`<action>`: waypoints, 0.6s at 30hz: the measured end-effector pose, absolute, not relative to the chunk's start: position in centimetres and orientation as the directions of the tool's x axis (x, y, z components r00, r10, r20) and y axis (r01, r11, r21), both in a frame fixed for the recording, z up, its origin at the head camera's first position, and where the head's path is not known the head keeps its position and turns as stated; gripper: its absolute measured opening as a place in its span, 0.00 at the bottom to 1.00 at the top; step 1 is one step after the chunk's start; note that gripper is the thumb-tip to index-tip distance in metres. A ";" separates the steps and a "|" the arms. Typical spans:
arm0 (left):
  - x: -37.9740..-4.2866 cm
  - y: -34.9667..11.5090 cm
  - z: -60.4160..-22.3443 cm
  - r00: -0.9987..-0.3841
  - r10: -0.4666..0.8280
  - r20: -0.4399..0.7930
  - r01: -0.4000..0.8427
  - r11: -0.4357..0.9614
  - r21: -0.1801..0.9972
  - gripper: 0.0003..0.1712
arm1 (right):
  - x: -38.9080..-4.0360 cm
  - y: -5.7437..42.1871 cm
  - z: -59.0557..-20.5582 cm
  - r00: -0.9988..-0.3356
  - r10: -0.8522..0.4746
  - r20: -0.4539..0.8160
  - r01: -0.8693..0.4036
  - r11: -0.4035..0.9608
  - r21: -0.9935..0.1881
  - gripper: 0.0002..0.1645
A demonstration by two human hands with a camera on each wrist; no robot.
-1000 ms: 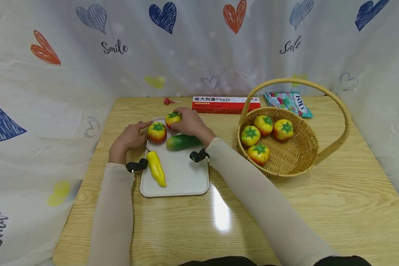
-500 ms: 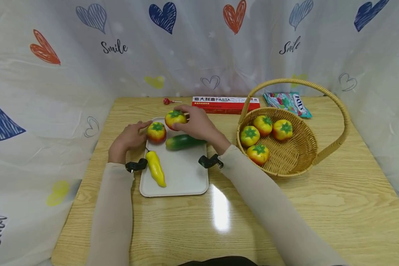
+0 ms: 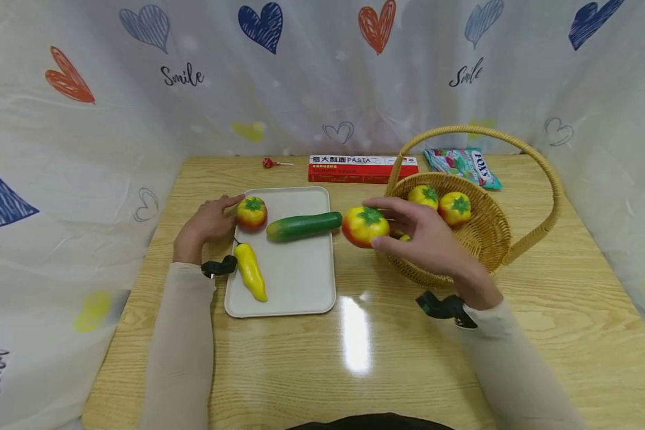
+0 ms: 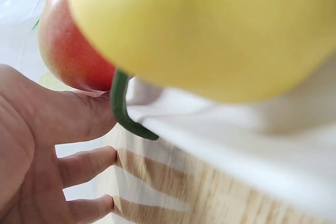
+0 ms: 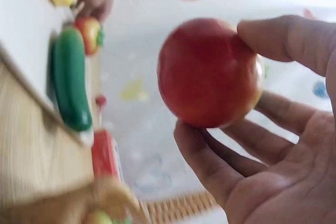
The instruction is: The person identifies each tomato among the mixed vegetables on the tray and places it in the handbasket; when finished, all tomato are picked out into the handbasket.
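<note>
My right hand [image 3: 427,236] grips a red-and-yellow tomato [image 3: 365,228] between thumb and fingers. It is held up between the tray and the basket, and the right wrist view shows the tomato's red underside [image 5: 205,74]. My left hand [image 3: 209,224] rests at the left edge of the white tray [image 3: 295,278], beside a second tomato [image 3: 251,213]. In the left wrist view its fingers [image 4: 86,166] are extended and its thumb lies close against that tomato. A green cucumber [image 3: 303,227] and a yellow pepper [image 3: 250,272] lie on the tray.
At the right stands a wicker basket [image 3: 484,242] with a tall handle and several tomatoes, partly covered by my right hand. Along the back lie a lollipop [image 3: 269,162], a red pasta box [image 3: 360,170] and a blue-green candy bag [image 3: 464,167]. A printed curtain backs the table.
My right hand has lifted the tomato off the back of the tray and carried it right, to the basket's near left side. The left hand has stayed in place.
</note>
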State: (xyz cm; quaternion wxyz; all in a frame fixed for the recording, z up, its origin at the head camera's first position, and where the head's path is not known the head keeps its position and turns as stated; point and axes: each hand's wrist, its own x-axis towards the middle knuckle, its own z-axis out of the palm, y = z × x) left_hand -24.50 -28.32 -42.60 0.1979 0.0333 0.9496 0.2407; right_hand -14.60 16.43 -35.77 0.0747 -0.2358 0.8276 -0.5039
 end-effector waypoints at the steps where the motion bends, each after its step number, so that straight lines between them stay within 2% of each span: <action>1: -24.5 -28.4 -42.6 -0.919 0.154 -0.362 -0.037 0.882 0.471 0.38 | -14.0 17.6 -35.8 -0.883 -0.455 0.116 -0.317 0.395 -0.862 0.34; 10: -24.6 -28.6 -42.9 -0.917 0.150 -0.370 -0.050 0.876 0.479 0.39 | -10.2 26.5 -36.6 -0.922 -0.366 0.125 -0.315 0.522 -0.793 0.34; 18: -24.8 -28.6 -43.1 -0.918 0.160 -0.363 -0.045 0.867 0.496 0.39 | -9.6 29.2 -38.3 -0.940 -0.341 0.008 -0.256 0.687 -0.680 0.33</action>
